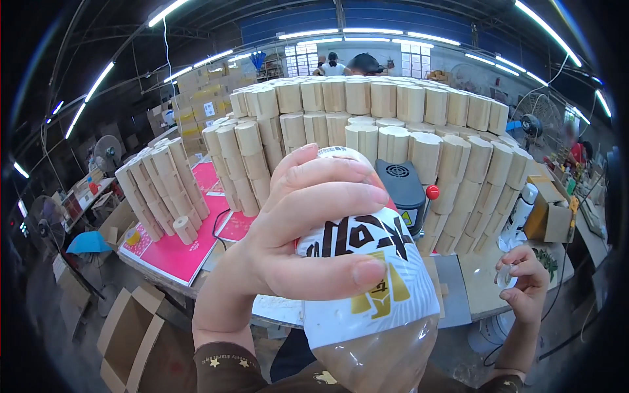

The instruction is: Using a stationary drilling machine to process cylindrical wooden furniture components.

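A plastic drink bottle (377, 327) with a white, black and gold label looms large in the middle, close to the camera. It is tilted with its base pointing away and its narrowing end toward me. My left hand (291, 219) is wrapped round its far part, fingers across the label. At the lower right, my right hand (529, 281) is raised beside the table edge, pinching a small round whitish piece that looks like a bottle cap (505, 276). Behind the bottle stands a dark machine (398, 187) with a red knob (432, 192), partly hidden.
Stacks of pale wooden cylinders (393, 98) fill the table's far side. More lean at the left over pink printed sheets (171, 252), near one short cylinder (185, 230). A white bottle (522, 213) and a cardboard box (549, 209) stand right. An open carton (131, 344) sits lower left.
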`<state>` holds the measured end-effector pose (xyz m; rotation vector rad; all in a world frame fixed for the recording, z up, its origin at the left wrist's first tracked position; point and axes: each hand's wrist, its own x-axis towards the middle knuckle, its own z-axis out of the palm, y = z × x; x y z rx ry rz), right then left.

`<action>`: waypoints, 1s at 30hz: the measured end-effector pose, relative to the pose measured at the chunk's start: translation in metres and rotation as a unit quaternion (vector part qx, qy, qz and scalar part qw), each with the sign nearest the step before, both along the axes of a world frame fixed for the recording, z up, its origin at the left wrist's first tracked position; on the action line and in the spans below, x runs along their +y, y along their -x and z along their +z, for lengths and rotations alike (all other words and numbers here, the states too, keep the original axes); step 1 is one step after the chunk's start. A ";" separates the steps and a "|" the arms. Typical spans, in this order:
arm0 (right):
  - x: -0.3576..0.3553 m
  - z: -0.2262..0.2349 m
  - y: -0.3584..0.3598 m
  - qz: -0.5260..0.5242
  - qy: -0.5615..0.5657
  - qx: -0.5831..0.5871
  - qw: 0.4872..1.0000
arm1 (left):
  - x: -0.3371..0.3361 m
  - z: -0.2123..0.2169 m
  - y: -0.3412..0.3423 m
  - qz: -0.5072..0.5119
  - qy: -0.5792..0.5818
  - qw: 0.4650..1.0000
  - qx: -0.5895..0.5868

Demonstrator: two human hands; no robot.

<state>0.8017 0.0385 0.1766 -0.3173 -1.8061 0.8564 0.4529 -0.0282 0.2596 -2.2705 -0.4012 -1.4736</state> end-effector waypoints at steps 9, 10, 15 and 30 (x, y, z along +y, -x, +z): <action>0.001 0.000 0.001 0.036 -0.001 0.001 0.999 | 0.001 0.001 -0.002 -0.008 0.008 1.000 0.012; -0.001 0.000 0.001 0.033 0.001 0.001 0.999 | 0.002 -0.002 -0.002 -0.016 0.018 0.999 0.023; -0.006 0.012 0.004 0.000 -0.045 -0.006 0.999 | 0.017 -0.030 -0.005 -0.076 0.170 0.981 0.063; 0.007 0.080 0.070 0.064 -0.199 -0.258 0.943 | 0.034 -0.153 -0.050 -0.256 0.641 0.716 -0.103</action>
